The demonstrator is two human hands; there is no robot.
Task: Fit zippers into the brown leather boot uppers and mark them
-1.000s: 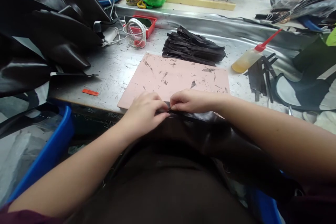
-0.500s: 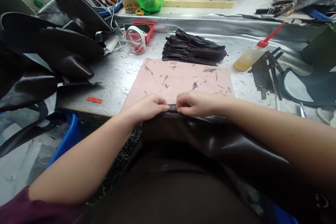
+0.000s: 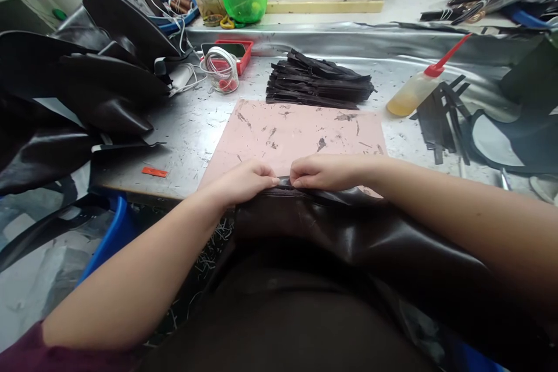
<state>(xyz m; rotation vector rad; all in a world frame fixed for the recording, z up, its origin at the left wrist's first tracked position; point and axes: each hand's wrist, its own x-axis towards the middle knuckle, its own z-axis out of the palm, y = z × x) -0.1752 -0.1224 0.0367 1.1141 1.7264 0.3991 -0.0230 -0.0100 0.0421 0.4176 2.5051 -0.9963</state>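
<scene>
A dark brown leather piece drapes over the table's front edge, with a zipper running along its upper edge. My left hand pinches that zippered edge between thumb and fingers. Close to its right, my right hand is closed on the same edge, fingers curled. A short stretch of the dark edge shows between the two hands. Under them lies a pink board with dark smears. Beyond it rests a pile of black zippers. The fingertips partly hide the edge they grip.
At right stand a glue bottle with a red nozzle and dark strips. Stacked leather pieces fill the left, above a blue bin. A green bowl, a cable coil and an orange strip are also there.
The view has shifted slightly. Both hands keep their grip on the zippered edge, and the right fingers have curled a little closer together.
</scene>
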